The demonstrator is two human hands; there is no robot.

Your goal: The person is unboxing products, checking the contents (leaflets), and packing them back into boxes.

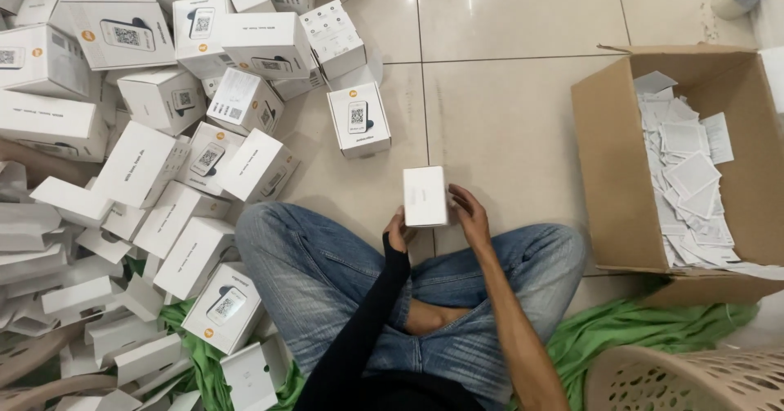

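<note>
A small white box (425,196) is held upright between both hands above my crossed legs in blue jeans. My left hand (396,233), in a black sleeve, grips its lower left edge. My right hand (469,212) is bare and clasps its right side with curled fingers. A single white box with a printed device picture (358,119) lies on the tiled floor just beyond the held one.
A large heap of white boxes (155,133) covers the floor on my left. An open cardboard carton (612,166) full of white paper slips stands at right. A beige perforated basket (686,378) sits at lower right on green cloth (637,325).
</note>
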